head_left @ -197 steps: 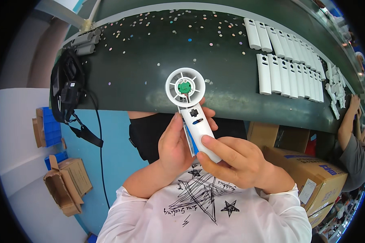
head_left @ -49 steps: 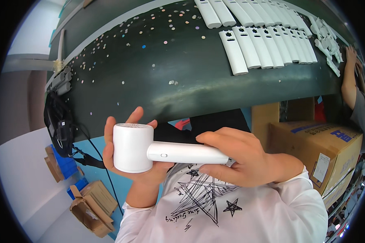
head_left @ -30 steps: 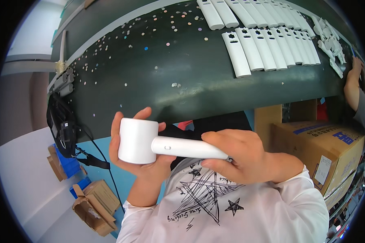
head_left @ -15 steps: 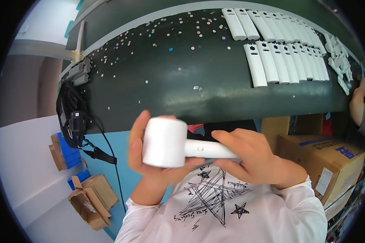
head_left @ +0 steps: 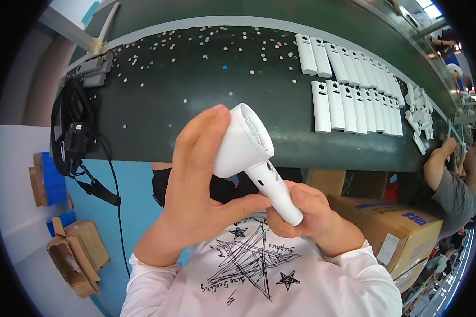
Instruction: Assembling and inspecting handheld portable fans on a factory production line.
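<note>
A white handheld fan (head_left: 238, 148), with a wide round head and a slim handle, is held tilted over the table's near edge. The opening of its head, with a ring and spokes inside, faces up and to the right. My left hand (head_left: 191, 169) is wrapped around the back of the head, its thumb lying by the handle. At the lower end of the handle, my right hand (head_left: 312, 208) grips with thumb and fingers. A small dark slot and another cutout show on the handle.
Two rows of white handle shells (head_left: 348, 108) lie at the table's right, beside a pile of white parts (head_left: 420, 113). Small round stickers dot the dark table (head_left: 158, 124). A black bag (head_left: 71, 129) with a cable sits left. Cardboard boxes (head_left: 407, 232) stand right, near a co-worker's arm (head_left: 438, 161).
The fan has turned from lying level to slanting, so its open face now shows. My left hand has shifted up around the head; the right hand still holds the handle. The view has swung right.
</note>
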The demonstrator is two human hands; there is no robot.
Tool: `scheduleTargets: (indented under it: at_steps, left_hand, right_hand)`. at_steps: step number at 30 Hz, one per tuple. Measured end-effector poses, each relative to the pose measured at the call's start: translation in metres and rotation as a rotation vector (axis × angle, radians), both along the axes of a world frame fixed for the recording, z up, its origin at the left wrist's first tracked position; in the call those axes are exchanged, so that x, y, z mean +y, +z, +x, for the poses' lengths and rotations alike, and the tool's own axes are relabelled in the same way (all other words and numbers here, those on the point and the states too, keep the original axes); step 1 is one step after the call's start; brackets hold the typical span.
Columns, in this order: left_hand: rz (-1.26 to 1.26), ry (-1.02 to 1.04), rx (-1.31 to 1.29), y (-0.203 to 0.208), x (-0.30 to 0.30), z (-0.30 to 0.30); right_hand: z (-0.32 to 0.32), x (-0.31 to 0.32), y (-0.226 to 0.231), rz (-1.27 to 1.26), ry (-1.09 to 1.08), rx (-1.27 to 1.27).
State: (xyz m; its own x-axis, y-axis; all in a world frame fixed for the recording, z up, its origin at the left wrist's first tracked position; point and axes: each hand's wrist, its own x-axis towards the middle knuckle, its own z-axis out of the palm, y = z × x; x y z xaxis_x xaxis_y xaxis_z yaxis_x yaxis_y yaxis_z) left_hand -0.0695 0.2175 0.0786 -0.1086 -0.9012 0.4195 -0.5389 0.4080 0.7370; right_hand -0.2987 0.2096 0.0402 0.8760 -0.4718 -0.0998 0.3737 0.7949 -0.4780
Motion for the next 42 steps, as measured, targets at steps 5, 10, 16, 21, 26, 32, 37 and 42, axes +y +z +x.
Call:
scheduleTargets:
  at_steps: [5, 10, 16, 21, 26, 32, 37, 42]
  left_hand:
    - [0.131, 0.042, -0.04, 0.008, -0.003, -0.009]
    - [0.051, 0.026, -0.045, 0.007, 0.006, -0.012]
    - [-0.207, -0.174, 0.142, 0.004, 0.0, -0.004]
    - [-0.625, -0.38, -0.124, 0.031, 0.008, -0.034]
    - [-0.374, -0.387, 0.002, -0.024, -0.036, -0.019]
    - [-0.299, -0.215, 0.091, -0.021, -0.044, -0.018]
    - [0.028, -0.063, 0.441, -0.035, -0.033, -0.001]
    - [0.023, -0.03, 0.138, -0.027, -0.007, -0.015]
  right_hand:
    - [0.007, -0.007, 0.004, 0.039, 0.034, 0.013]
    - [0.004, -0.005, 0.005, -0.056, -0.01, 0.17]
    - [0.006, -0.028, 0.034, -0.737, -0.016, 0.471]
    - [0.02, -0.05, 0.011, -1.928, -0.518, 0.655]
    - [0.023, -0.065, -0.013, -1.635, -0.504, 0.826]
    - [0.02, -0.051, -0.008, -1.326, -0.408, 0.804]
    - [0.002, -0.031, 0.007, -0.437, -0.209, 0.344]
    - [-0.005, -0.007, 0.001, -0.067, -0.086, 0.095]
